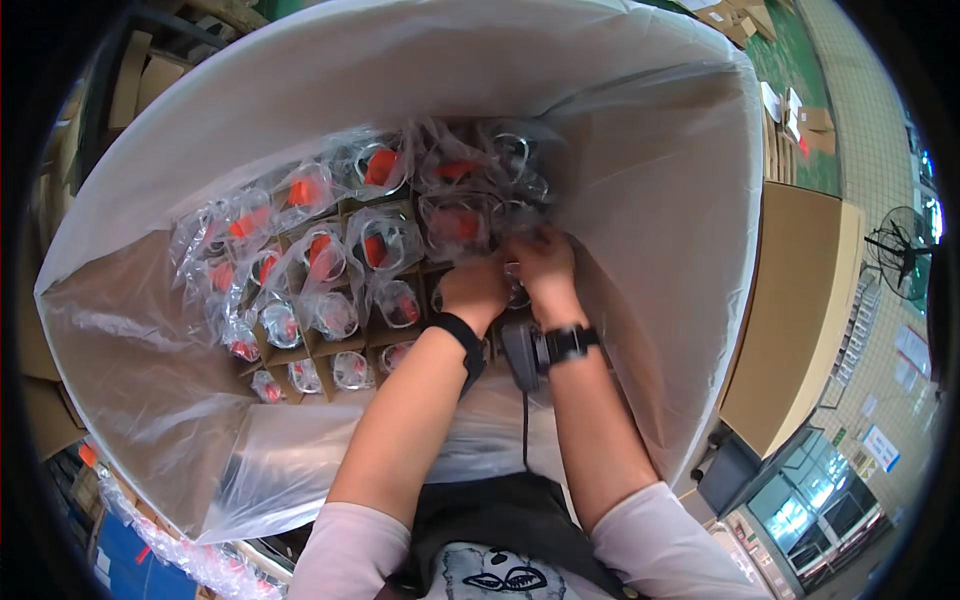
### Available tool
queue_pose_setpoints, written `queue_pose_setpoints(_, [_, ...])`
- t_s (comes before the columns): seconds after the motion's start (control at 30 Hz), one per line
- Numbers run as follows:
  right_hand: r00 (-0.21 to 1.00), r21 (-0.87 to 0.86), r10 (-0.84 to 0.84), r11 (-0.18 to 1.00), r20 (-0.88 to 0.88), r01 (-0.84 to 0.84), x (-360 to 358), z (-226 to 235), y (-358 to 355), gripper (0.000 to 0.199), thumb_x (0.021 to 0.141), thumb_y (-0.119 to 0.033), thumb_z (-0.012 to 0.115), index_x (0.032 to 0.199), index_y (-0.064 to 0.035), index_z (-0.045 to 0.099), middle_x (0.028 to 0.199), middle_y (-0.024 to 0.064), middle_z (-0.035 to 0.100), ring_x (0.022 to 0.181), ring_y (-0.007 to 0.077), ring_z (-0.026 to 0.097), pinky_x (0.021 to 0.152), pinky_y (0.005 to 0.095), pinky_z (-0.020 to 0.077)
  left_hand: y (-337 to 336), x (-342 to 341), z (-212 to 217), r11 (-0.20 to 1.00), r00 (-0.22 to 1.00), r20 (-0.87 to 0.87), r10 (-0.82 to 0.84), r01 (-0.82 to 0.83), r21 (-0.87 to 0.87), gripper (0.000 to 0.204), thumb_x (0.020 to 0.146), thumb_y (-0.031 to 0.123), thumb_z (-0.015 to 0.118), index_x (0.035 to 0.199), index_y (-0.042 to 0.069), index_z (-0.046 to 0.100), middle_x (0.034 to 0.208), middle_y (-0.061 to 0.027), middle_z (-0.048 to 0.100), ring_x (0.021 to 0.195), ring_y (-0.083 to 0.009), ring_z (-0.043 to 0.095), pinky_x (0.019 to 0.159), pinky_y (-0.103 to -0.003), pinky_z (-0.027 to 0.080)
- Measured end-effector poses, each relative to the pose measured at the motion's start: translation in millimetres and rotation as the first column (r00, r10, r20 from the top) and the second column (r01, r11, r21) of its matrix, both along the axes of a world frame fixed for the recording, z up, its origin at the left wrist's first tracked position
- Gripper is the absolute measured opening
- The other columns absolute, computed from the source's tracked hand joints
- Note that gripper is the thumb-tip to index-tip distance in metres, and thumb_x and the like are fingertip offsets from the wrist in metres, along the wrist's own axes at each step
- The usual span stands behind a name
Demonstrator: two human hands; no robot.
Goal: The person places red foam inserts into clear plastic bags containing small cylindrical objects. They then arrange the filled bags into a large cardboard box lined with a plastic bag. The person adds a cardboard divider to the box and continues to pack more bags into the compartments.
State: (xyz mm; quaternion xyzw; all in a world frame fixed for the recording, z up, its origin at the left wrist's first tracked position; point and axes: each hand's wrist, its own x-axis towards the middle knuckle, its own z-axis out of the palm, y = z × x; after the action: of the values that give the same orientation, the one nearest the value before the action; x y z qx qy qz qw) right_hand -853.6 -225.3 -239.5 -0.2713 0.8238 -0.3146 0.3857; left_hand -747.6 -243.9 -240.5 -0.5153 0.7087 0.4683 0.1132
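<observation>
Both my hands are down inside a deep box lined with a translucent plastic bag (pixel 660 190). My left hand (pixel 478 288) is curled low over the divider cells, its fingertips mostly hidden. Beside it, my right hand (pixel 543 266) has its fingers bent inward. Between the two hands, a shiny bagged piece (pixel 516 287) shows in part; how each hand grips is unclear. Around them, several metal pieces with red-orange parts, such as this bagged piece (pixel 379 249), sit in clear plastic bags. They stand in a grid of cardboard dividers (pixel 318 347).
The bag's tall walls surround my forearms. A dark device with a cable (pixel 520 355) is strapped at my right wrist. To the right of the box stands a cardboard carton (pixel 790 310). A black fan (pixel 900 250) is further right. More bagged pieces (pixel 190 545) lie at the lower left.
</observation>
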Motion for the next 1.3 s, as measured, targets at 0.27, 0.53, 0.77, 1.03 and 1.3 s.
queue_pose_setpoints(0.27, [0.729, 0.344, 0.669, 0.725, -0.144, -0.597, -29, -27, -6, 0.038, 0.084, -0.013, 0.049, 0.118, 0.0024, 0.058, 0.091, 0.0249, 0.065, 0.086, 0.0316, 0.066, 0.073, 0.0398, 0.0494, 8, -4, 1, 0.996, 0.998, -0.056, -0.025, 0.019, -0.092, 0.063, 0.082, 0.013, 0.057, 0.142, 0.016, 0.038, 0.090, -0.0214, 0.067, 0.086, -0.0413, 0.065, 0.072, -0.050, 0.052])
queue_pose_setpoints(0.53, [0.829, 0.291, 0.560, 0.793, -0.002, -0.535, -14, 15, -20, 0.035, 0.083, -0.010, 0.049, 0.115, -0.0008, 0.061, 0.082, 0.0241, 0.067, 0.071, 0.0339, 0.066, 0.064, 0.0413, 0.0515, 5, -1, 11, 0.997, 0.998, -0.010, 0.057, -0.057, 0.046, 0.066, 0.089, 0.022, 0.052, 0.149, 0.023, 0.025, 0.098, -0.0226, 0.067, 0.089, -0.0403, 0.065, 0.075, -0.051, 0.051])
queue_pose_setpoints(0.77, [0.743, 0.438, 0.654, 0.715, -0.143, -0.545, -9, 10, -32, 0.037, 0.080, -0.010, 0.053, 0.115, 0.0000, 0.059, 0.105, 0.0271, 0.064, 0.103, 0.0421, 0.060, 0.089, 0.0480, 0.0484, 24, 19, 26, 0.982, 0.972, -0.147, 0.183, -0.189, -0.027, 0.022, 0.084, 0.020, 0.059, 0.096, 0.002, 0.065, 0.090, -0.0217, 0.068, 0.087, -0.0375, 0.066, 0.073, -0.045, 0.051])
queue_pose_setpoints(1.03, [0.876, -0.089, 0.286, 0.934, -0.388, -0.345, 11, 68, -29, 0.016, 0.081, -0.001, 0.055, 0.093, -0.0006, 0.067, 0.088, 0.0195, 0.069, 0.080, 0.0343, 0.068, 0.069, 0.0385, 0.0535, 18, 67, 42, 0.591, 0.534, -0.363, 0.764, -0.804, 0.062, 0.041, 0.087, 0.021, 0.062, 0.115, -0.004, 0.047, 0.076, -0.0114, 0.061, 0.068, -0.0283, 0.062, 0.067, -0.039, 0.048])
queue_pose_setpoints(1.3, [0.460, 0.145, 0.840, 0.513, -0.286, -0.846, 34, 24, -75, 0.021, 0.078, -0.004, 0.055, 0.093, -0.0026, 0.070, 0.089, 0.0219, 0.068, 0.086, 0.0315, 0.067, 0.075, 0.0390, 0.0520, 5, 67, 31, 0.609, 0.621, -0.356, 0.698, -0.777, -0.162, 0.028, 0.087, 0.014, 0.062, 0.107, -0.002, 0.053, 0.080, -0.0176, 0.066, 0.068, -0.0287, 0.064, 0.065, -0.036, 0.049])
